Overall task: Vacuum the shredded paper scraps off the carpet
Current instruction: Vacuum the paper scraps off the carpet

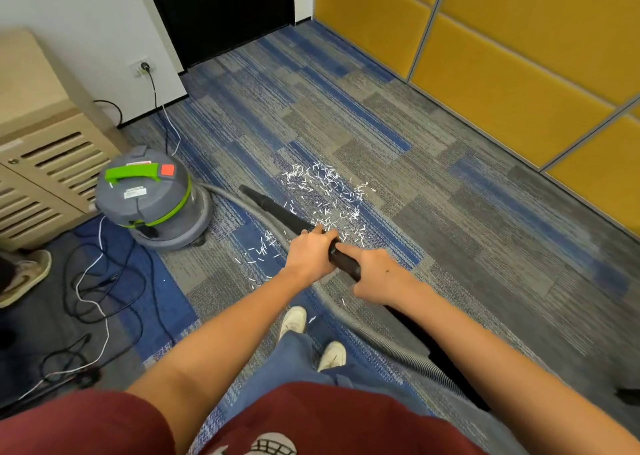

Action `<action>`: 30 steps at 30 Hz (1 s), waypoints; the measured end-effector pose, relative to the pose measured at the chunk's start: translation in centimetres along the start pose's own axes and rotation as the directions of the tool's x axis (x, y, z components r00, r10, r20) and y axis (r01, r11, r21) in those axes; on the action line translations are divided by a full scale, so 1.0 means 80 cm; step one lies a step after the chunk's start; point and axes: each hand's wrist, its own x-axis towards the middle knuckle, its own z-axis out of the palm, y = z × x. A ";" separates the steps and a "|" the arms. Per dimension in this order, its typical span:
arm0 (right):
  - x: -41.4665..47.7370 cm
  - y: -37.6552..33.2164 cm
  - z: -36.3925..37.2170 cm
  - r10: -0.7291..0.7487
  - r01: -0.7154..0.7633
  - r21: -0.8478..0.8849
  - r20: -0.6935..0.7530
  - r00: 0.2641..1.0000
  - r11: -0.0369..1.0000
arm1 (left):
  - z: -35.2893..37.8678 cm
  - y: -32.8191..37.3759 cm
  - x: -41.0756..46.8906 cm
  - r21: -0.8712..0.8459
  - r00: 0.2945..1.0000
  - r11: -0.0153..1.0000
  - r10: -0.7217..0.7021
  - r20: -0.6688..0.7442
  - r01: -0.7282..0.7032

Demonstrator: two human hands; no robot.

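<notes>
Left hand [310,257] and right hand [377,276] grip, hiding the wand's [277,208] middle.

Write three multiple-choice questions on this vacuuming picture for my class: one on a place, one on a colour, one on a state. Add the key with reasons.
1. Where does the vacuum canister stand relative to the paper scraps?
A) to their left, by the slatted cabinet
B) against the yellow wall panels
C) behind the person's shoes

2. What colour is the canister's carry handle?
A) red
B) yellow
C) green

3. How is the black wand held?
A) it lies untouched on the carpet
B) both hands grip it
C) one hand alone grips it

Key:
1 A, the canister sits at the left, next to the cabinet.
2 C, the handle on top is bright green.
3 B, the left hand and the right hand both wrap around the wand.
</notes>
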 end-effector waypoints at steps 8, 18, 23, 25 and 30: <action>0.001 -0.018 0.021 -0.065 0.067 -0.038 0.043 0.997 0.997 | 0.010 -0.019 -0.029 -0.050 0.996 0.995 -0.084 0.013 0.084; 0.032 -0.041 0.031 0.003 0.001 -0.056 0.074 0.997 0.998 | 0.025 -0.046 -0.014 -0.245 0.991 0.962 -0.101 0.084 0.119; 0.043 -0.044 0.020 0.022 -0.020 -0.035 0.055 0.998 0.999 | 0.020 -0.050 0.002 -0.288 0.995 0.952 -0.091 0.045 0.100; 0.050 -0.047 0.016 0.032 -0.031 -0.021 0.050 0.998 0.999 | 0.015 -0.052 0.009 -0.303 0.996 0.949 -0.071 0.049 0.083; 0.063 -0.057 -0.001 0.045 -0.044 -0.016 0.067 0.997 0.999 | 0.000 -0.058 0.025 -0.309 0.996 0.949 -0.049 0.077 0.070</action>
